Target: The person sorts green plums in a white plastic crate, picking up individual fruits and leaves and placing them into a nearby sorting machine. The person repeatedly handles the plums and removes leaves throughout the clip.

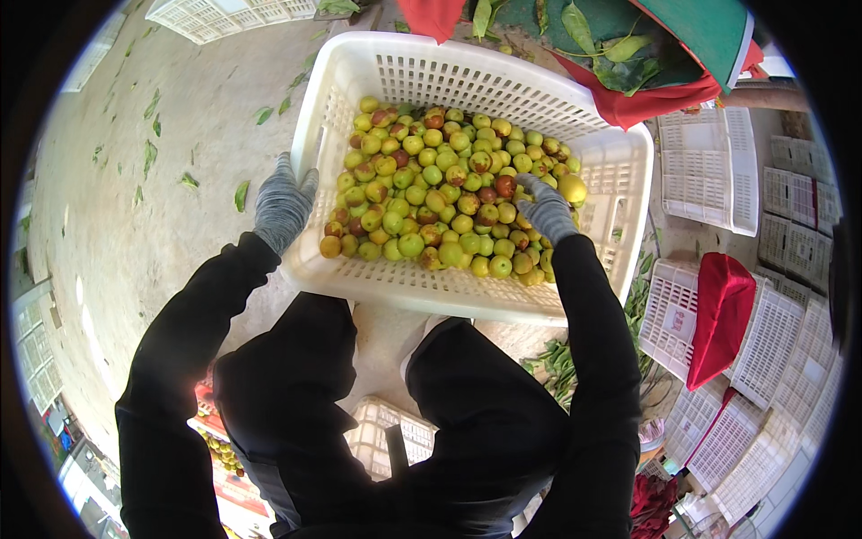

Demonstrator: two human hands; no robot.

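Observation:
A white slatted plastic crate (377, 296) stands before my knees, its floor covered by a heap of jujube fruits (431, 195), yellow-green with reddish-brown patches. At the crate's left side, my left hand (285, 204), in a grey knit glove, grips the rim with the thumb to the inside. My right hand (547, 207), gloved the same way, reaches into the right part of the heap. Its fingers are parted and touch the fruits; whether one is held between them cannot be made out. Just beyond these fingers lies a larger yellow fruit (572, 188).
Red cloth (623, 101) edges a green surface (539, 40) with leaves, overhanging the crate's far right corner. White crates (697, 168) stand at right, one draped with red cloth (720, 316). Loose leaves (241, 195) dot the concrete floor (168, 222). Another crate (390, 431) shows between my legs.

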